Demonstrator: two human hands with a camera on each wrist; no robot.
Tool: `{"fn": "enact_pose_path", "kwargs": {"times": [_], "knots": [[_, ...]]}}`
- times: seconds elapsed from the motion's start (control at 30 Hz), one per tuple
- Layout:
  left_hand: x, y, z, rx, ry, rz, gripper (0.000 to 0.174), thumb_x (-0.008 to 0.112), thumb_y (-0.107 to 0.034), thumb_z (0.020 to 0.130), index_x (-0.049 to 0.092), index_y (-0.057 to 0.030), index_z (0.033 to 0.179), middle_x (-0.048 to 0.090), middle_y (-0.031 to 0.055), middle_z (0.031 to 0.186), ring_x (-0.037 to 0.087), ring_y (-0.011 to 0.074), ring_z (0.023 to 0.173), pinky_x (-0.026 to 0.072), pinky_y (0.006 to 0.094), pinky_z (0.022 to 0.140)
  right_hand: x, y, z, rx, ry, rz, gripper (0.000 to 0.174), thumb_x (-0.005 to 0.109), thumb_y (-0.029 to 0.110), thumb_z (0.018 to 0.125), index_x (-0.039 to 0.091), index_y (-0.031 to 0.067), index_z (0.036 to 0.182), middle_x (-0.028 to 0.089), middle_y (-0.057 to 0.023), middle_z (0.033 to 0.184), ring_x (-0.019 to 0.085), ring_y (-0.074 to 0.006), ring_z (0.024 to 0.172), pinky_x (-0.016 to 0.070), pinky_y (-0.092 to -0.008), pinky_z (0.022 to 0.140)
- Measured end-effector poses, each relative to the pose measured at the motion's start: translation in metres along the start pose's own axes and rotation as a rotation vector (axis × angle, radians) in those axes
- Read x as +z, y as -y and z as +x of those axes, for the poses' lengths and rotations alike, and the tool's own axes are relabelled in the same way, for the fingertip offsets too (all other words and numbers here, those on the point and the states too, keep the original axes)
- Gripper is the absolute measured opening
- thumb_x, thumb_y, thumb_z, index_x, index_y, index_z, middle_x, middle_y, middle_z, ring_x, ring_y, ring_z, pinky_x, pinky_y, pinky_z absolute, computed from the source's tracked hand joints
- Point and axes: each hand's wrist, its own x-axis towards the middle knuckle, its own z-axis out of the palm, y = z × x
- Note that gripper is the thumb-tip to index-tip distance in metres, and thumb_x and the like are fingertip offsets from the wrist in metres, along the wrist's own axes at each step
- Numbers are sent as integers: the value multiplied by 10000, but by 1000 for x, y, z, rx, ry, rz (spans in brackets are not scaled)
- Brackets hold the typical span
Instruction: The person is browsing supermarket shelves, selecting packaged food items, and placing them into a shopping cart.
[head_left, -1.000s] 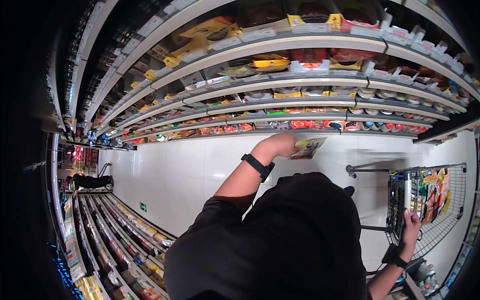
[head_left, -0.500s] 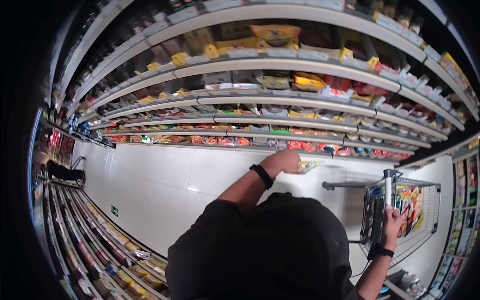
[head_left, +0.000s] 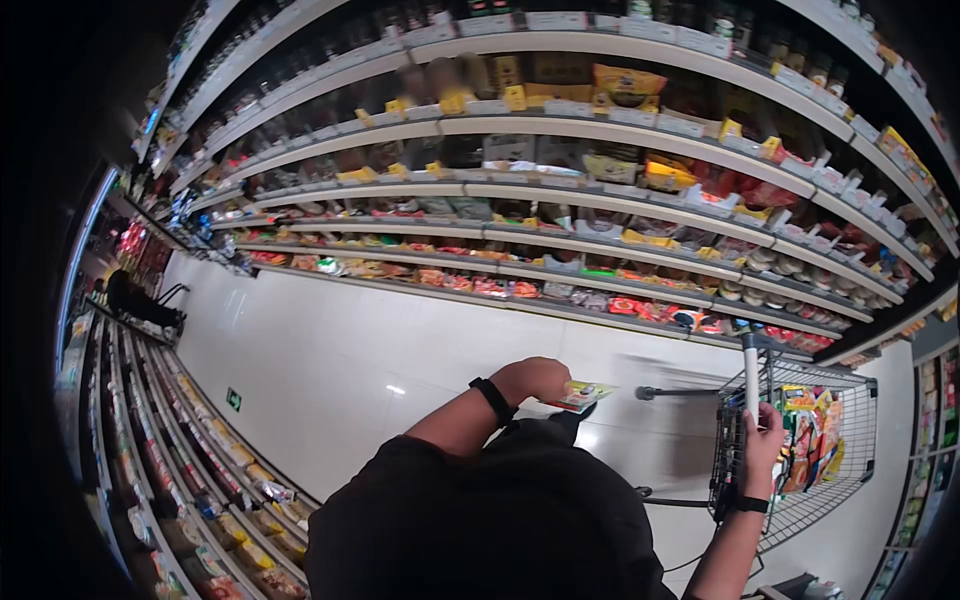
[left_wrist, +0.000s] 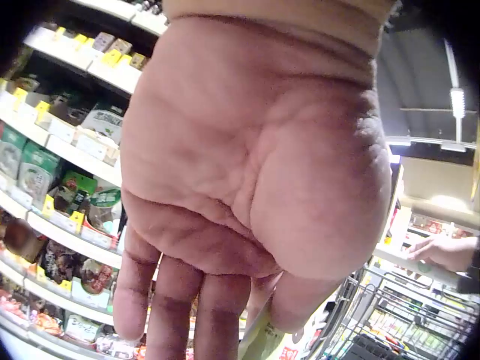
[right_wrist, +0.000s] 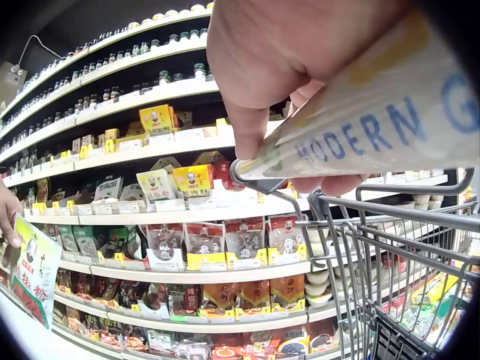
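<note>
A green and white packet (head_left: 585, 396) is pinched between the thumb and fingers of my left hand (head_left: 537, 380), held over the floor beside the body. In the left wrist view the palm of that hand (left_wrist: 247, 172) fills the picture, and part of the packet (left_wrist: 261, 337) shows by the thumb. The right wrist view shows the packet's printed front (right_wrist: 34, 262) at the left edge. My right hand (head_left: 762, 440) is curled round the white cart handle (head_left: 752, 380); up close, the handle (right_wrist: 375, 135) carries blue lettering, with the hand (right_wrist: 292, 52) over it.
The wire cart (head_left: 850, 440) holds several colourful packets (head_left: 808, 440). Long shelves (head_left: 600, 190) of packaged goods run along the far side, and more shelves (head_left: 190, 450) stand at the left. A person in dark clothes (head_left: 140, 302) is down the aisle.
My left hand has moved down and left in the head view, away from the shelves, with the packet. The right hand stays on the handle while the view shifts.
</note>
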Motion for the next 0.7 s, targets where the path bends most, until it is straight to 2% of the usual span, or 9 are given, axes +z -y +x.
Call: {"fn": "enact_pose_path", "kwargs": {"times": [0.07,0.17,0.2,0.3,0.37,0.47,0.57,0.63,0.7], "knots": [[8,16,-32,34,-88,-65,333,511,-290,908,706,-29,979,687,200,896,658,377,867,500,465,797,9,3,-14,-37,22,-11,268,695,41,878,582,-7,1117,629,-40,941,567,-102,813,475,-238,745],[-13,23,-72,-39,15,-126,359,482,-304,923,699,-22,970,682,212,924,650,384,880,497,473,801,20,16,-38,-38,78,-5,263,692,43,879,582,-8,1113,629,-39,941,570,-105,818,473,-237,746],[-11,32,-80,25,-79,-105,394,463,-364,957,684,-39,935,674,175,791,637,382,760,486,473,726,25,18,-45,-41,78,3,262,690,41,878,584,-8,1113,630,-35,943,575,-109,831,473,-240,759],[-11,53,-101,141,-265,-112,402,460,-374,960,682,-43,905,661,178,750,636,375,760,489,470,726,37,15,-64,-54,83,-48,258,682,33,881,582,-3,1116,627,-31,956,577,-110,848,473,-247,779],[-11,72,-114,213,-341,-133,433,465,-393,958,662,-34,817,636,199,720,618,396,712,486,477,676,48,22,-81,-53,93,-21,254,669,29,886,576,3,1121,620,-38,991,576,-115,868,470,-256,795],[-24,105,-137,272,-432,-44,459,483,-405,949,627,-19,745,614,218,718,589,417,653,472,486,609,67,35,-106,-49,47,-63,237,698,61,871,590,-2,1073,618,-27,934,566,-109,836,466,-255,775],[-30,159,-162,307,-579,-110,451,500,-397,942,611,-17,726,613,215,709,591,413,660,469,494,611,80,32,-122,-26,2,-167,227,732,118,860,612,-1,1011,617,-19,864,555,-105,790,455,-252,737],[-41,191,-190,323,-643,-285,319,577,-312,930,655,-17,838,632,182,715,618,339,639,494,420,617,94,43,-135,3,-11,-201,198,729,109,853,610,-2,966,605,-26,835,544,-112,767,451,-259,720],[-41,227,-211,330,-704,-512,244,613,-257,925,679,-22,928,658,157,747,643,276,651,510,369,641,112,56,-149,-2,6,-235,235,710,196,881,623,-18,926,599,-40,746,519,-114,671,436,-271,632]]}}
